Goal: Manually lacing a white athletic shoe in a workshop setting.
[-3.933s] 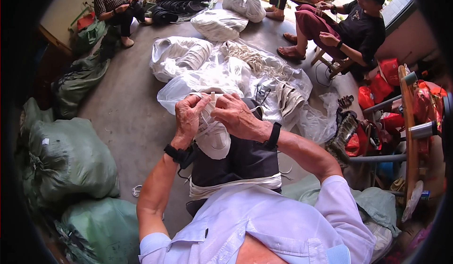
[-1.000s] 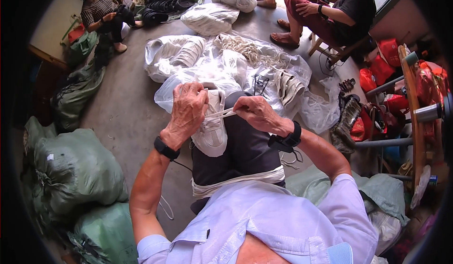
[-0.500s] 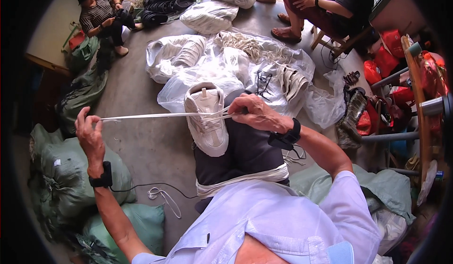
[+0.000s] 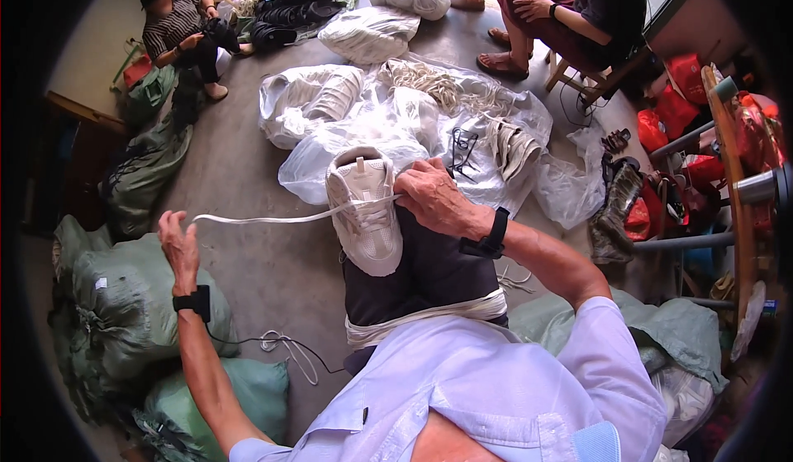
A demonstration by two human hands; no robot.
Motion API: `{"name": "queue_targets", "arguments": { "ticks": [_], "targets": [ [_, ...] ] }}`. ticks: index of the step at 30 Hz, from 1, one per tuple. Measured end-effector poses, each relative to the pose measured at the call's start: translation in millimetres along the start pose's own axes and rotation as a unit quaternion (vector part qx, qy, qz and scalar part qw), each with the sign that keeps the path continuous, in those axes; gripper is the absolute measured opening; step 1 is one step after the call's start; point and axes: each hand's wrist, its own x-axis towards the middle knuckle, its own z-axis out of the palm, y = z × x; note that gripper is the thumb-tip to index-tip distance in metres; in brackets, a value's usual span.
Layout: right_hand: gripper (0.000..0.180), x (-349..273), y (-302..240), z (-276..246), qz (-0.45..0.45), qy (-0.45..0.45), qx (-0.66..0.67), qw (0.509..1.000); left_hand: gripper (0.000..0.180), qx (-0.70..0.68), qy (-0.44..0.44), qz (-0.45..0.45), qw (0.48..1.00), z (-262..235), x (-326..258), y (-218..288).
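Note:
A white sneaker point(image 4: 363, 210) lies on my lap, toe pointing away from me. My right hand point(image 4: 431, 196) rests on its right side at the eyelets and holds it there. My left hand point(image 4: 178, 240) is stretched far out to the left, pinching the end of a white lace point(image 4: 281, 216). The lace runs taut from that hand across to the shoe's eyelets. Both wrists carry black bands.
Clear plastic bags with white shoes and laces point(image 4: 429, 107) lie on the floor ahead. Green sacks point(image 4: 124, 313) stand at my left. A loose lace point(image 4: 285, 350) lies on the floor. One person point(image 4: 186, 28) sits far left, another point(image 4: 578, 16) on a stool far right. Red items and a wooden frame point(image 4: 727, 156) crowd the right.
My left hand left the shoe and pulled the lace far out to the left; over the last half second it moved slightly back inward. My right hand stayed on the sneaker.

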Motion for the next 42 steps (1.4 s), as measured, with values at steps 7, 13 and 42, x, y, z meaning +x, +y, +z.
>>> {"name": "queue_targets", "arguments": {
  "ticks": [7,13,42],
  "targets": [
    [0.005,-16,12,-44,0.006,-0.060,0.119,0.991,0.037,-0.263,-0.066,0.256,0.928,-14,-21,255],
    [0.008,-31,31,-81,0.042,-0.085,0.061,0.994,0.018,-0.209,-0.109,0.359,0.903,13,-20,287],
    [0.028,-202,220,-283,0.432,0.094,-0.126,0.888,0.044,-0.647,-0.471,-0.370,0.472,133,-84,214]
  ]
}}
